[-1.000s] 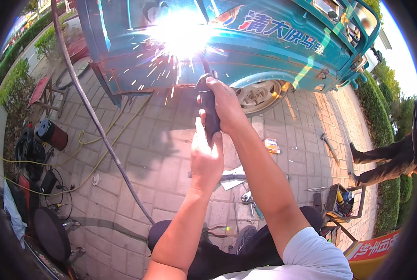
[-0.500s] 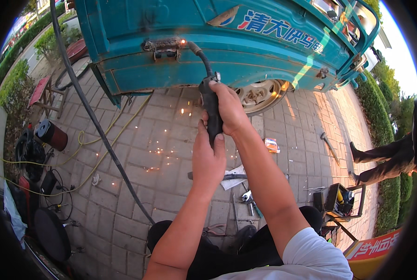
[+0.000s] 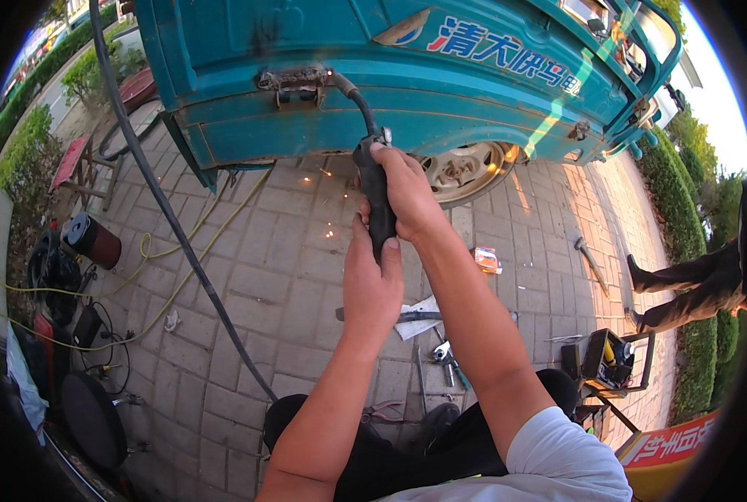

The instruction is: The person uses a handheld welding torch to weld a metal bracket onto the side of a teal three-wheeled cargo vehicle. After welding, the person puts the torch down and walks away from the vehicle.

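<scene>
Both of my hands hold a black welding torch (image 3: 377, 188) with a curved neck. My right hand (image 3: 408, 193) wraps its upper grip, thumb near the top. Lower down, my left hand (image 3: 372, 272) closes round the bottom of the handle. The torch tip meets the right end of a rusty hinge (image 3: 294, 79) on the teal side panel (image 3: 231, 125) of a cargo vehicle. A faint glow shows at that contact. A few sparks (image 3: 329, 230) fall to the left of the torch.
A thick black cable (image 3: 160, 192) crosses the left side, with a yellow cord (image 3: 173, 305) on the paving. A hammer (image 3: 592, 266), pliers (image 3: 384, 412) and a toolbox (image 3: 612, 360) lie around me. A wheel (image 3: 465, 171) is under the panel. Another person's legs (image 3: 691, 289) are at right.
The bright orange glow at the torch tip has dimmed, and far fewer sparks are scattered over the paving. My hands and the torch have hardly moved.
</scene>
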